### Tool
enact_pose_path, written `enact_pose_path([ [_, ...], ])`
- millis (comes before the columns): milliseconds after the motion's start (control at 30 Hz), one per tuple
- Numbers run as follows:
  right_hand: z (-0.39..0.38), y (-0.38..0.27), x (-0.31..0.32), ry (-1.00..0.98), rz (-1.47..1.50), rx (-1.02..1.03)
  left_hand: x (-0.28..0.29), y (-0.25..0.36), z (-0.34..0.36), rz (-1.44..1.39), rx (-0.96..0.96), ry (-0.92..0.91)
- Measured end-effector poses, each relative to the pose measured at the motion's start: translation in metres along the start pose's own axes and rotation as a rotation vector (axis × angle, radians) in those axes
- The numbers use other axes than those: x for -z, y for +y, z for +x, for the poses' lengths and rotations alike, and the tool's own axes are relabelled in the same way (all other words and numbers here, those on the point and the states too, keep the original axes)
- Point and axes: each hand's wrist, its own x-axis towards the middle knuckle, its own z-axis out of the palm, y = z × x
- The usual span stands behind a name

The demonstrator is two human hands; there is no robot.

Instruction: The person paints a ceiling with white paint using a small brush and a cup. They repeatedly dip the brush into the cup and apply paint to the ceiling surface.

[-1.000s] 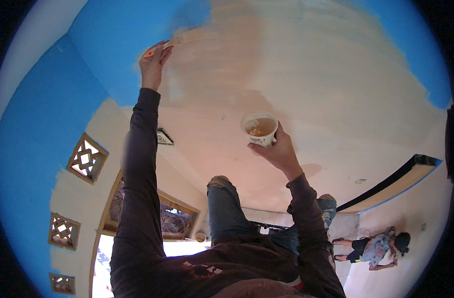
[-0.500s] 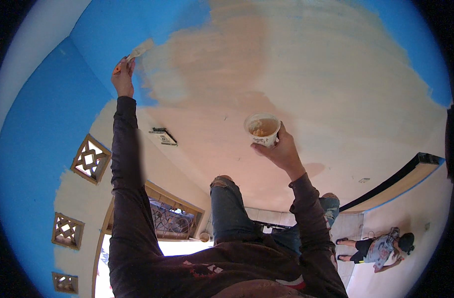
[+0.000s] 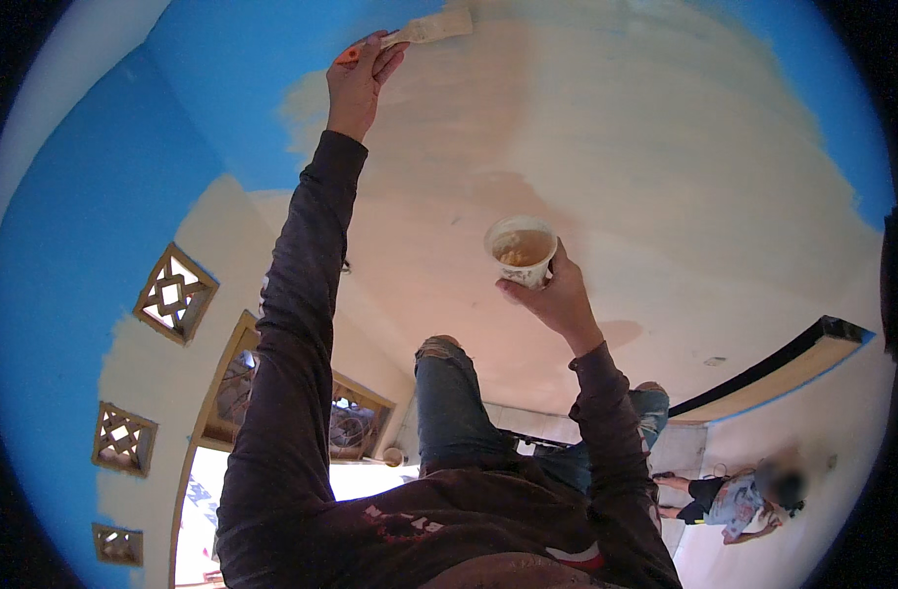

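Observation:
My left hand is raised high at the top left, closed around the orange handle of a paintbrush. The brush's pale, paint-coated bristles point right, against or close to the wall near the border of blue and cream paint; contact cannot be made out. Near the middle, my right hand grips a small white cup from its right side. Inside the cup is cream-coloured paint. Ahead, the wall is covered in cream and pinkish paint, with blue paint along its upper left and upper right.
Wooden lattice vents line the left wall above a wood-framed window. A dark-edged ledge juts out at the right. Below it, another person stands on the floor by the wall. My bent knees are under the cup.
My left hand has moved right and upward with the paintbrush. Cream paint now covers some formerly blue wall at the upper left. The cup has stayed nearly still.

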Motion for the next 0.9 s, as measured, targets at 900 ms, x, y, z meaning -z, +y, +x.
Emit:
enact_pose_path([
  [900, -0.008, 0.009, 0.016, 0.093, -0.027, -0.014, 0.19, 0.058, -0.021, 0.247, -0.133, 0.437],
])
